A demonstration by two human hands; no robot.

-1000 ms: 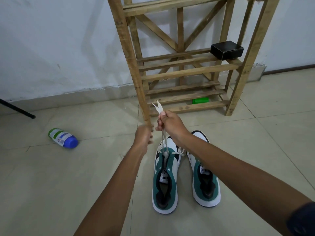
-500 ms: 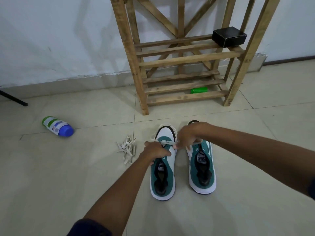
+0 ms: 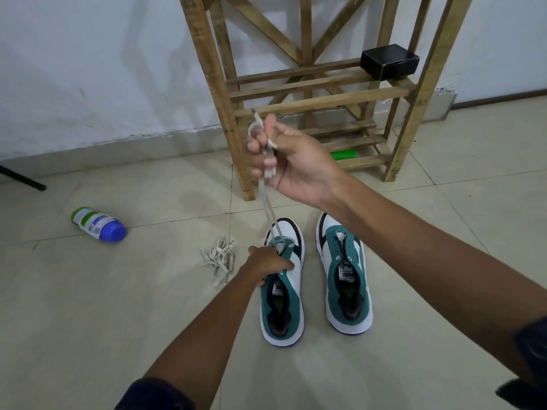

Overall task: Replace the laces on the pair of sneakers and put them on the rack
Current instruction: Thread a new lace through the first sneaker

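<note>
My right hand gripped the lace rising from the left sneaker, which my left hand held; both sneakers remained mostly unlaced, the rack waiting.

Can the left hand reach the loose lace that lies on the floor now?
Probably yes: the loose lace lies just beside the left hand with bare floor between, but that hand presses the left sneaker and must let go.

Two sneakers, two laces.
</note>
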